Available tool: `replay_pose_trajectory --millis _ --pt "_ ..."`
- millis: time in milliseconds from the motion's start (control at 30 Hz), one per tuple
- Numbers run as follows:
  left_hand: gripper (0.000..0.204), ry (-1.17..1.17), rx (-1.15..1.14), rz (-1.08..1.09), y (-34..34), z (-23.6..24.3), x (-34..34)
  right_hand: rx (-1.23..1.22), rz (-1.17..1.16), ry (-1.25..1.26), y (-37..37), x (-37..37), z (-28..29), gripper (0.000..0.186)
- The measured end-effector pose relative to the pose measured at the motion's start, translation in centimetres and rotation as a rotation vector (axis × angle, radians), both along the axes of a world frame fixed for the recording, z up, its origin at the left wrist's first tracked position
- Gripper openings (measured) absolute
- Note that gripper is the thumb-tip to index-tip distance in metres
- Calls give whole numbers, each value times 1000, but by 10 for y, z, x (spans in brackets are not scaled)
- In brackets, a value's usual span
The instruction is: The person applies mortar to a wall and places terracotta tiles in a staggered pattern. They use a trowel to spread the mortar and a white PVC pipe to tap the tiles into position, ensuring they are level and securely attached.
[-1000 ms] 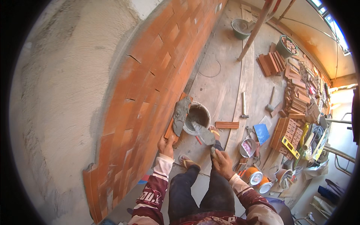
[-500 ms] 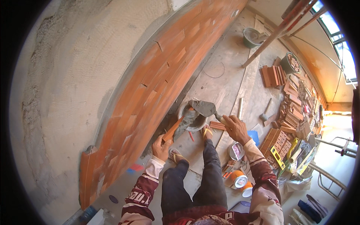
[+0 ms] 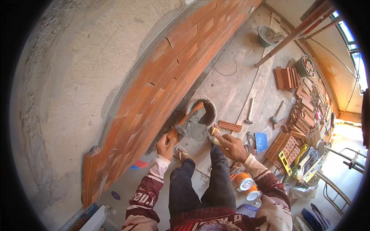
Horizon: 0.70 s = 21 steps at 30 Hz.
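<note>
My left hand (image 3: 166,146) is closed around the near end of a thin orange brick strip (image 3: 191,112), which points away from me at the near-left side of the mortar bucket (image 3: 211,114). Grey mortar hides the middle of the strip. In my right hand (image 3: 232,148) is the handle of a trowel. Its blade, coated with wet mortar (image 3: 195,132), lies close against the strip; whether the two touch I cannot tell. Left of my hands rises a wall face of orange brick strips (image 3: 154,90).
Loose brick strips (image 3: 230,126) lie beside my right foot. Farther right are a hammer (image 3: 250,111), a mallet (image 3: 276,115), a blue sheet (image 3: 261,142) and brick piles (image 3: 285,150). A slanted metal pole (image 3: 283,44) stands ahead. Orange-and-white tubs (image 3: 243,181) stand near my right leg.
My right hand has come down and toward me, bringing the trowel from over the bucket to beside the brick strip. The strip's far end now shows more clearly, and its middle carries mortar.
</note>
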State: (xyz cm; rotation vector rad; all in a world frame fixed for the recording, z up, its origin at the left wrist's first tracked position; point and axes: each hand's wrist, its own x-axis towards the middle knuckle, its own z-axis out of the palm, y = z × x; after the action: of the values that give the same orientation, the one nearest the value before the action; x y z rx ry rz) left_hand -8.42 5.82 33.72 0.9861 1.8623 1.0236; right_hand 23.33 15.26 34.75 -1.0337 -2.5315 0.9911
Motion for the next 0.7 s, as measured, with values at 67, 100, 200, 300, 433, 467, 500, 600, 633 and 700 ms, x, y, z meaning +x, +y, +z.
replay_pose_trajectory --millis 67,100,200,300,433,467,500,600,633,700 --pt "22 -225 -30 99 -2 -18 2 -94 -82 22 -14 -3 3 53" --pt "20 -341 -26 158 -3 -26 4 -138 -123 40 -18 -4 10 53" --pt "18 -685 -78 315 1 -23 10 -214 -192 83 -25 -4 28 52" --pt "20 -961 -108 379 8 -16 12 -303 -179 178 -29 2 39 52" --pt "24 -1176 -122 351 28 3 17 -710 -219 349 -36 2 39 41" --pt "24 -1190 -108 333 30 2 18 -968 -260 363 -32 0 51 39" --pt "25 -1202 -93 315 31 -1 19 -1226 -301 372 -29 -2 58 38" --pt "27 -1281 -39 266 34 -8 24 -1462 -371 471 -26 -2 38 39" --pt "28 -1314 -19 250 35 -10 25 -1527 -406 568 -24 0 33 38" --pt "28 -1279 -22 259 33 -9 25 -1541 -388 496 -22 12 27 39"
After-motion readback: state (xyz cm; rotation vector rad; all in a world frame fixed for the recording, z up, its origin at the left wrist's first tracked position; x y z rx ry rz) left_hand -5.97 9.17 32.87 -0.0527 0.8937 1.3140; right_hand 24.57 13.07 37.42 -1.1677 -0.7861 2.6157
